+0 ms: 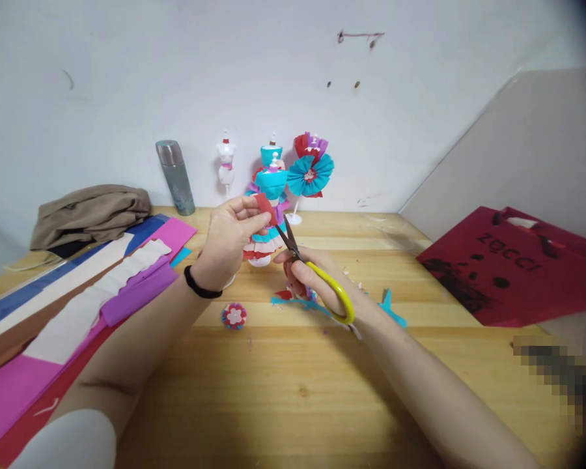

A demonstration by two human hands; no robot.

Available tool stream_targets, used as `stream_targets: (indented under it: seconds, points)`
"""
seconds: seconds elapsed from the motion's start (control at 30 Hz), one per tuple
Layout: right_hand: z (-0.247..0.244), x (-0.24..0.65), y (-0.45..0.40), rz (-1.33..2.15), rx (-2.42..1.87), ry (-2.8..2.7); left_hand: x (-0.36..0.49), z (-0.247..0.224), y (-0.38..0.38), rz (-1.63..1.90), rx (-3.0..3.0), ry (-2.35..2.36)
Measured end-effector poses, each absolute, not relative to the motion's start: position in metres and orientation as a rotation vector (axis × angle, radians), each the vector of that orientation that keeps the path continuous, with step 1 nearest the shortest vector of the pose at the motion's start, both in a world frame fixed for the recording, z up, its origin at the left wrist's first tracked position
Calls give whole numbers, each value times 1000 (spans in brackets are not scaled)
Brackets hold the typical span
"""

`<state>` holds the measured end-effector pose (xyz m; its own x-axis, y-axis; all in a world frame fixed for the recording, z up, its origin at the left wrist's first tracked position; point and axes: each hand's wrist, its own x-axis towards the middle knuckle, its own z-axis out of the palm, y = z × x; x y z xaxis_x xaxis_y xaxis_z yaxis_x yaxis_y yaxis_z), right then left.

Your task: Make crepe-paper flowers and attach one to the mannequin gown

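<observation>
Between the thumb and fingers of my left hand [232, 234] is a small piece of red crepe paper [266, 207]. My right hand [312, 273] holds yellow-handled scissors [293, 244], their dark blades parted and pointing up at the lower edge of the red paper. Whether the blades touch it, I cannot tell. Just behind my hands stands a small dress form [273, 182] in a blue top and a tiered paper skirt. A round paper flower [235, 316] lies on the table below my left hand. Blue and red paper scraps [293, 299] lie under my right hand.
Stacked coloured crepe paper [83, 312] covers the left side, near a brown cloth [92, 212] and a grey flask [176, 176]. More dress forms, one bare white [226, 163] and one with a blue rosette [310, 174], stand by the wall. At right leans a red bag [508, 267].
</observation>
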<state>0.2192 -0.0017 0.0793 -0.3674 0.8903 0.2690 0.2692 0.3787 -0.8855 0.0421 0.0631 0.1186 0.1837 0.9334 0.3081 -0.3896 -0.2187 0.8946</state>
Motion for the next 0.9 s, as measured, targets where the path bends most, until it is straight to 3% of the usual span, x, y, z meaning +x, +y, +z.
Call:
stream_targets:
  seconds: [0.9]
  points:
    - [78, 208, -3, 764, -1177, -1836, 55, 107, 67, 1560, 1399, 715]
